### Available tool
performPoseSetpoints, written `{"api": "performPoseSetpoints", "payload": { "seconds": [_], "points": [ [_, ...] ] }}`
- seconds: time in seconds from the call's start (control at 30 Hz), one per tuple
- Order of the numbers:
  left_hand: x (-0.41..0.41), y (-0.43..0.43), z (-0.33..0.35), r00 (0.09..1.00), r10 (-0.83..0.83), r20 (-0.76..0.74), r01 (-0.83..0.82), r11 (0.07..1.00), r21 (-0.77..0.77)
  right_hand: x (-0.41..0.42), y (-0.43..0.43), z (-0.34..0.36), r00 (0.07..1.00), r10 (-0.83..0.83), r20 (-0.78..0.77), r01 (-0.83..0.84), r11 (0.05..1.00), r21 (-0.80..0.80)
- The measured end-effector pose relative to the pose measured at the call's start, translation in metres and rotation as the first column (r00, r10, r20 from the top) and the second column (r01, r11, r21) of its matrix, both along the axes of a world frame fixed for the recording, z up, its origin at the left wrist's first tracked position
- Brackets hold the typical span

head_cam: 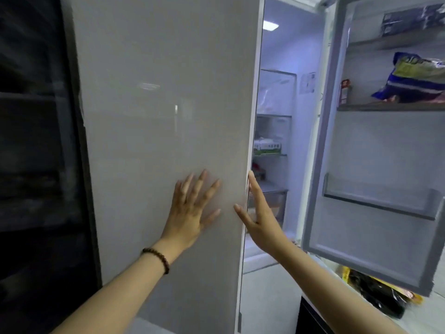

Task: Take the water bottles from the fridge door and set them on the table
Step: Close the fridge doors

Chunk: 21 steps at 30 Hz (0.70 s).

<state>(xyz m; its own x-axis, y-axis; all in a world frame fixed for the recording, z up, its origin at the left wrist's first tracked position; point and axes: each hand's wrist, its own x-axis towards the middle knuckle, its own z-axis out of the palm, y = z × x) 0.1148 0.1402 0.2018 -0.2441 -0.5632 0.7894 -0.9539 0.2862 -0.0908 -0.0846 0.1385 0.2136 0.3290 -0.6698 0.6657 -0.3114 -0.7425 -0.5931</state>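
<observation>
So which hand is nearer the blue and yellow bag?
Right. The right hand is at the grey door edge, below-left of the bag; the left hand lies farther left.

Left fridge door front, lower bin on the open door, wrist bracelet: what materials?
Left fridge door: pale grey, glossy, mirrors a ceiling light; glass or a gloss-coated panel, cannot tell which. Lower door bin: frosted translucent plastic, the door liner shows faintly through it. Bracelet: round dark-brown beads; probably wood, though too blurred to be sure.

A home kitchen: a double-door fridge (168, 116) with food packets (414, 78) on its door shelves (390, 107).
</observation>
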Motion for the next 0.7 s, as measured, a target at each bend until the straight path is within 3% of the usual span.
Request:
{"api": "performPoseSetpoints", "payload": {
  "seconds": [0.13,0.43,0.7],
  "points": [
    [-0.006,-0.035,0.006,0.982,0.131,-0.135,-0.128,0.991,0.026,-0.010,-0.059,0.006,0.992,0.124,0.031,-0.127,0.988,0.086],
    [0.009,-0.120,-0.003,0.937,0.348,-0.024,-0.347,0.937,0.047,0.000,-0.165,0.012,0.971,0.233,0.061,-0.240,0.953,0.184],
    [0.013,-0.169,-0.013,0.906,0.421,-0.048,-0.424,0.902,-0.087,0.021,-0.219,0.000,0.965,0.239,0.112,-0.255,0.952,0.168]
  ]
}}
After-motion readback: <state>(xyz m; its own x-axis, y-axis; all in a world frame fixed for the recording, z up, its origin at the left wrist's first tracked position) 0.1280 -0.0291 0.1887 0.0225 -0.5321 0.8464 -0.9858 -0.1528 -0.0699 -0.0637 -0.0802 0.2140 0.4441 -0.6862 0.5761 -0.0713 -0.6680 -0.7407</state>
